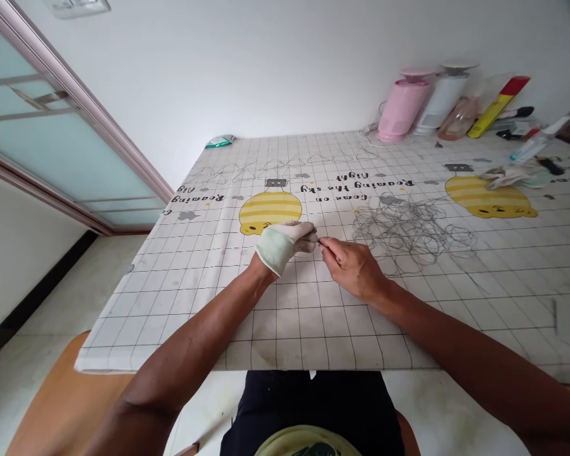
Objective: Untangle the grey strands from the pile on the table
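Observation:
My left hand (289, 244), in a pale knitted glove, is closed in a pinch over the middle of the table. Against its fingertips, my bare right hand (356, 266) is closed too. A short, thin, dark bit that looks like wire shows between the two hands; most of it is hidden by the fingers. Just beyond my right hand lies a loose tangle of thin grey wire loops (408, 231). Farther back, a row of thin bent wire shapes (285, 166) stretches across the tablecloth.
A checked tablecloth (285, 342) with yellow bear prints covers the table. At the back right stand a pink cylinder-shaped device (403, 107), a white one (441, 101), bottles and a yellow-red box (498, 107). A glove (513, 176) lies at right, a green packet (221, 141) at back left.

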`<state>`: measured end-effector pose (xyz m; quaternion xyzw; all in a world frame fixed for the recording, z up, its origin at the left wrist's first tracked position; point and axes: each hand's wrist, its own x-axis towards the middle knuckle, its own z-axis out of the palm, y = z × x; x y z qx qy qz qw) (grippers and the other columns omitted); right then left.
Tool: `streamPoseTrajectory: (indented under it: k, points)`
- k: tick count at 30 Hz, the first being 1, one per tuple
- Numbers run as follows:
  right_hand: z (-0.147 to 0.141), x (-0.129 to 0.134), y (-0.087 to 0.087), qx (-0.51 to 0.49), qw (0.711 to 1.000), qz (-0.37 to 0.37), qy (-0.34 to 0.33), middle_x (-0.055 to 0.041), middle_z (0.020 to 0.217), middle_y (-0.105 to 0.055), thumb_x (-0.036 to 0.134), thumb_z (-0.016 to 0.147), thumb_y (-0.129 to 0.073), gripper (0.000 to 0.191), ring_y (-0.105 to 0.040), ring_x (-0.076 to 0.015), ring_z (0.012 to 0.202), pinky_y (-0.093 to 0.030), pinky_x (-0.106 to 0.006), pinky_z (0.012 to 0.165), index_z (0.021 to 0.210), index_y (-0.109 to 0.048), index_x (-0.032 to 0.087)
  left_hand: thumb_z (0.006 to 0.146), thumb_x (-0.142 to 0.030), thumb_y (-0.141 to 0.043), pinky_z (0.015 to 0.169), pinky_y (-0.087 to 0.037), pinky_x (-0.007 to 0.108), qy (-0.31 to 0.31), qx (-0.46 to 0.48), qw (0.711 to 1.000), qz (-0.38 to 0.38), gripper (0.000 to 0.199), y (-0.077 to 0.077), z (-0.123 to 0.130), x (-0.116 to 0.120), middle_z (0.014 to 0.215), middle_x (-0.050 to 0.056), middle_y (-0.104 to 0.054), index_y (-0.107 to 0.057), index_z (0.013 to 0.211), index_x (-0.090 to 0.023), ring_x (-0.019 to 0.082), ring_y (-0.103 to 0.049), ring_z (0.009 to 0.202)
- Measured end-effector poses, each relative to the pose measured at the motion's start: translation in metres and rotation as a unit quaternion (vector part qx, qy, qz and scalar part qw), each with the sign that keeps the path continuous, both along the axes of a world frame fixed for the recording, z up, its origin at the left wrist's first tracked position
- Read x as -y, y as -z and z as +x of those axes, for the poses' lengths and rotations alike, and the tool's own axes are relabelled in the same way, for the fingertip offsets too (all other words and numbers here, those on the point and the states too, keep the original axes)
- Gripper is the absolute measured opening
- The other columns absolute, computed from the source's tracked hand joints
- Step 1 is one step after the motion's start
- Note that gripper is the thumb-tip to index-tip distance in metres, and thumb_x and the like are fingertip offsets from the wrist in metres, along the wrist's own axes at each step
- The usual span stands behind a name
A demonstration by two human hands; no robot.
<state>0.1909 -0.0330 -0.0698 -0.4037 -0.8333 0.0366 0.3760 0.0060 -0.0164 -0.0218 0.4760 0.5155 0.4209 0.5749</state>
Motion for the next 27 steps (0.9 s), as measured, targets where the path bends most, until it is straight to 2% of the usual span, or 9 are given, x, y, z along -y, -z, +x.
streamPoseTrajectory:
  k: [3,5,7,9,12,16,20,23,27]
  points:
    - [0.001,0.000,-0.002,-0.015,0.999,-0.047,0.019,-0.0016,0.064,-0.067,0.030,0.105,-0.048,0.030,-0.056,-0.0161,0.054,-0.042,-0.030,0.057,0.103,-0.077,0.023,0.095,-0.035,-0.067,0.084,-0.060,0.033,0.032,0.101,0.994,-0.009,0.020,0.005,-0.002,-0.001,0.091,0.007,-0.070,-0.066,0.089,-0.016,0.013,-0.067,0.077]
    - [0.003,-0.001,-0.004,-0.052,0.994,-0.088,0.024,-0.0016,0.066,-0.069,0.033,0.104,-0.050,0.029,-0.060,-0.0162,0.055,-0.045,-0.029,0.057,0.105,-0.078,0.024,0.097,-0.039,-0.066,0.087,-0.060,0.033,0.046,0.101,0.994,-0.003,0.023,0.005,-0.003,-0.001,0.095,0.007,-0.071,-0.067,0.092,-0.017,0.014,-0.069,0.082]
    - [0.005,-0.004,-0.008,-0.110,0.985,-0.129,0.029,-0.0020,0.070,-0.073,0.036,0.104,-0.053,0.028,-0.065,-0.0167,0.058,-0.050,-0.029,0.058,0.105,-0.078,0.023,0.097,-0.041,-0.066,0.089,-0.060,0.032,0.035,0.038,0.999,0.015,0.023,0.000,-0.004,-0.001,0.102,0.008,-0.075,-0.070,0.099,-0.018,0.016,-0.073,0.088]
    - [0.009,-0.007,-0.012,-0.165,0.973,-0.158,0.038,-0.0024,0.071,-0.074,0.038,0.103,-0.056,0.028,-0.069,-0.0173,0.059,-0.054,-0.030,0.060,0.103,-0.078,0.022,0.094,-0.039,-0.068,0.093,-0.059,0.032,0.002,-0.071,0.997,0.041,0.028,-0.006,-0.005,0.000,0.108,0.007,-0.079,-0.073,0.113,-0.019,0.018,-0.075,0.095]
    - [0.012,-0.010,-0.018,-0.215,0.958,-0.188,0.038,-0.0031,0.071,-0.074,0.042,0.102,-0.059,0.029,-0.070,-0.0179,0.060,-0.056,-0.030,0.058,0.103,-0.079,0.021,0.092,-0.033,-0.066,0.097,-0.056,0.030,-0.024,-0.214,0.974,0.066,0.039,-0.010,-0.006,0.003,0.107,0.003,-0.081,-0.073,0.129,-0.023,0.018,-0.076,0.095]
    - [0.012,-0.010,-0.021,-0.244,0.944,-0.218,0.033,-0.0030,0.071,-0.074,0.041,0.100,-0.063,0.027,-0.071,-0.0175,0.060,-0.057,-0.030,0.057,0.103,-0.080,0.020,0.097,-0.030,-0.054,0.088,-0.057,0.026,0.001,-0.242,0.969,0.055,0.037,-0.004,-0.003,0.005,0.096,0.000,-0.082,-0.076,0.126,-0.024,0.014,-0.075,0.080]
    - [0.013,-0.012,-0.020,-0.249,0.942,-0.224,0.029,-0.0025,0.070,-0.074,0.040,0.100,-0.063,0.026,-0.071,-0.0173,0.060,-0.058,-0.030,0.058,0.104,-0.080,0.020,0.098,-0.028,-0.051,0.082,-0.058,0.025,0.003,-0.234,0.971,0.044,0.037,0.002,-0.001,0.003,0.091,0.000,-0.081,-0.077,0.124,-0.022,0.014,-0.074,0.076]
    - [0.015,-0.014,-0.021,-0.243,0.942,-0.230,0.019,-0.0019,0.069,-0.073,0.042,0.100,-0.063,0.027,-0.069,-0.0164,0.057,-0.058,-0.030,0.058,0.103,-0.079,0.020,0.098,-0.029,-0.052,0.082,-0.058,0.025,0.001,-0.230,0.972,0.050,0.035,0.002,-0.002,0.002,0.092,0.000,-0.082,-0.076,0.122,-0.023,0.014,-0.075,0.076]
    - [0.019,-0.016,-0.023,-0.241,0.943,-0.228,0.018,-0.0011,0.068,-0.072,0.043,0.101,-0.062,0.027,-0.067,-0.0149,0.054,-0.056,-0.028,0.055,0.100,-0.078,0.021,0.102,-0.041,-0.047,0.079,-0.058,0.025,-0.017,-0.203,0.975,0.094,0.036,-0.002,-0.010,0.003,0.101,0.002,-0.082,-0.075,0.115,-0.023,0.015,-0.077,0.079]
